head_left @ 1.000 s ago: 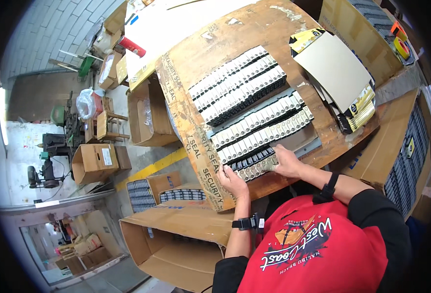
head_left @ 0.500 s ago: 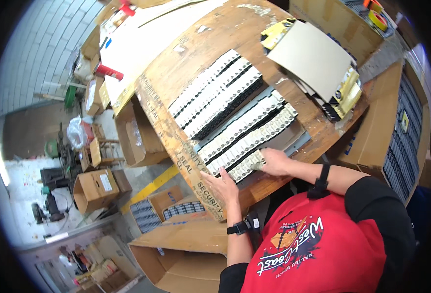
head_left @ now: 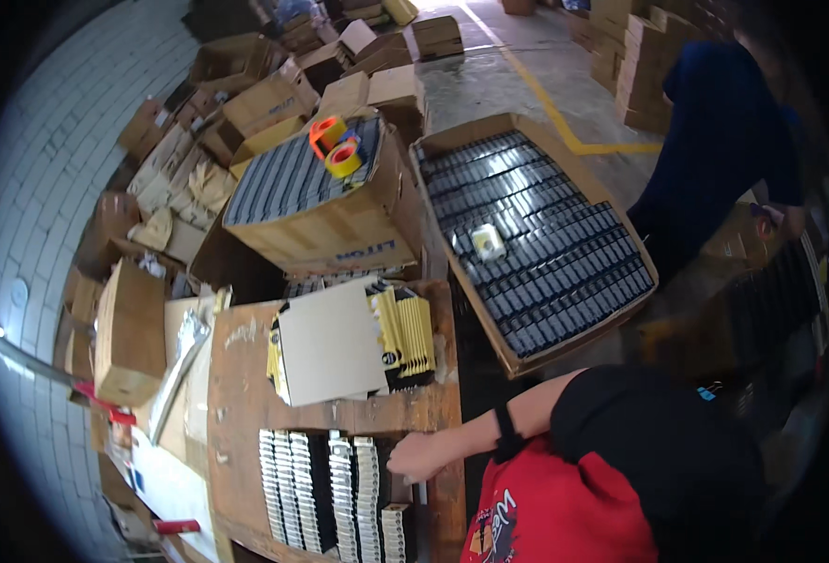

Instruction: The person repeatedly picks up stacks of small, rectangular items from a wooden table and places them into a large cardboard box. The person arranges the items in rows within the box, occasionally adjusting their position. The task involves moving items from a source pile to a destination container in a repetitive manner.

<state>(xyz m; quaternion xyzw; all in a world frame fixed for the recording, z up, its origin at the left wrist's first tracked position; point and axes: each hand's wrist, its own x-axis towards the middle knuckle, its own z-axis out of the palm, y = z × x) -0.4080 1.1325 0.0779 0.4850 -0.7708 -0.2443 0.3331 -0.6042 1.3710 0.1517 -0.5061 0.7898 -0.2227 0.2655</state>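
My right hand [head_left: 416,457] reaches over the wooden table with its fingers curled in; anything inside them is hidden. It is beside the upper end of a long row of small white-and-black packed pieces [head_left: 368,488]. Below the hand stands a shorter row [head_left: 394,530] of the same kind. Farther left, several more rows [head_left: 292,488] are packed side by side. My left hand is out of the picture.
Beyond the rows lies a grey cardboard sheet [head_left: 332,342] on yellow-and-black packages [head_left: 405,330]. A large carton [head_left: 518,352] of dark packs stands at the right of the table. Tape rolls [head_left: 342,159] top another filled carton. A person in dark clothing [head_left: 724,131] is at far right.
The view has swung toward the cartons and the room beyond. My left hand has gone out of the picture. My right hand has left the short row and is now by a longer row's far end.
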